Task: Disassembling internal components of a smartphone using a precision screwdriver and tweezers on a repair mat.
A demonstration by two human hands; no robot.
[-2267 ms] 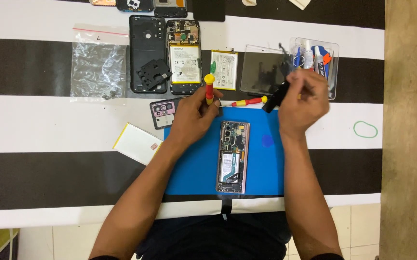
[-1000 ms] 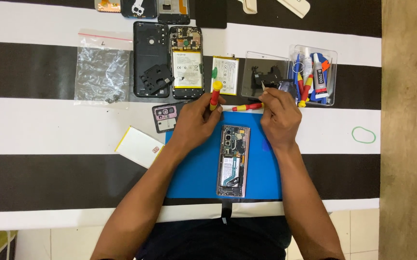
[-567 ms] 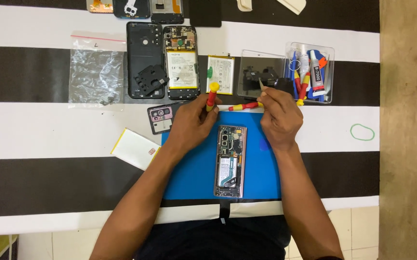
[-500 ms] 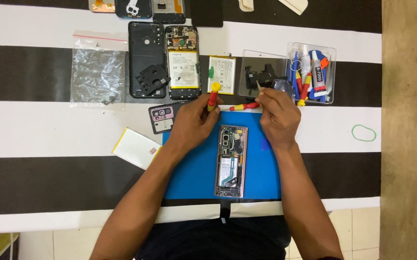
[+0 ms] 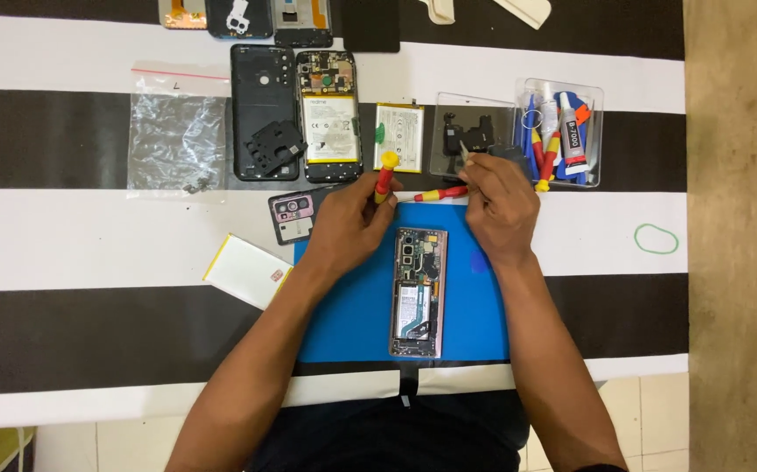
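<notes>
Right hand [image 5: 502,205] has dropped from the tool tray [image 5: 594,131] to the mat's [image 5: 352,323] far edge, pinching tweezers [image 5: 466,156]; left hand [image 5: 350,229] grips a red screwdriver [image 5: 384,177] upright, ready above the opened phone [image 5: 418,293].

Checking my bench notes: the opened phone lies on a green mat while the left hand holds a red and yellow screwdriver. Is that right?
Not quite: the head view shows the mat is blue, not green. The opened phone does lie on it, and the left hand holds a red and yellow screwdriver.

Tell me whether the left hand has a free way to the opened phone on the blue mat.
Probably yes. The left hand holds a red screwdriver just beside the opened phone, and nothing lies between them on the blue mat. It would likely have to put down or shift the screwdriver first.
</notes>
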